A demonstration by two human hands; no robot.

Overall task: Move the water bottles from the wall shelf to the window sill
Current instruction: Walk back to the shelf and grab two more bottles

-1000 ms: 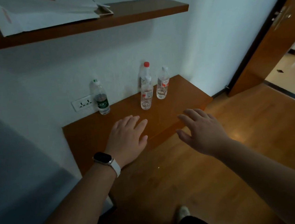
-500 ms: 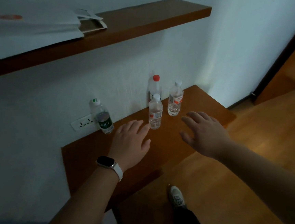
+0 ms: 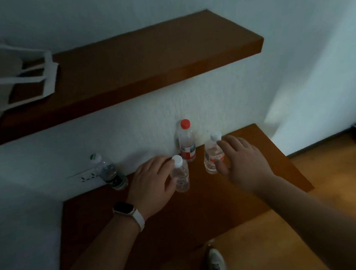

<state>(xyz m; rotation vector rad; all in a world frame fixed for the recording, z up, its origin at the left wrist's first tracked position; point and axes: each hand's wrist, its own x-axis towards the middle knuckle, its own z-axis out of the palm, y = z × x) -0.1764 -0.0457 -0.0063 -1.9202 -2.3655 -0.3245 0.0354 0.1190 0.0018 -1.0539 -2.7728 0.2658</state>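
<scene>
Four water bottles are standing upright on the lower wall shelf point(image 3: 231, 194), all toward its back edge. The green-label bottle point(image 3: 109, 173) is sitting apart at the left, against the wall and partly covering a wall socket point(image 3: 86, 177); its label text is too dark to read. The red-capped bottle point(image 3: 186, 142) is standing against the wall, its base hidden behind the front white-capped bottle point(image 3: 180, 175). The left hand point(image 3: 153, 184), with a watch point(image 3: 128, 212) on the wrist, is reaching to that front bottle from the left; the fingers are spread apart and curving around it, fingertips meeting the neck near the cap, but whether the palm is touching the body cannot be told. The right hand point(image 3: 242, 161) is coming over the right white-capped bottle point(image 3: 212, 153), fingers apart, index tip near the cap and thumb low beside the base; the hand is covering the right side of that bottle, so actual contact cannot be confirmed. Neither bottle is lifted off the shelf. The upper shelf point(image 3: 166, 60) is carrying a pale paper bag point(image 3: 15, 78), blurred and cut off at the left edge of the view. The scene is dim and slightly smeared. Below, one shoe point(image 3: 215, 260) is showing on the wood floor point(image 3: 328, 186), and the person's clothing is cut off at the bottom edge. No window sill is showing in this view.
</scene>
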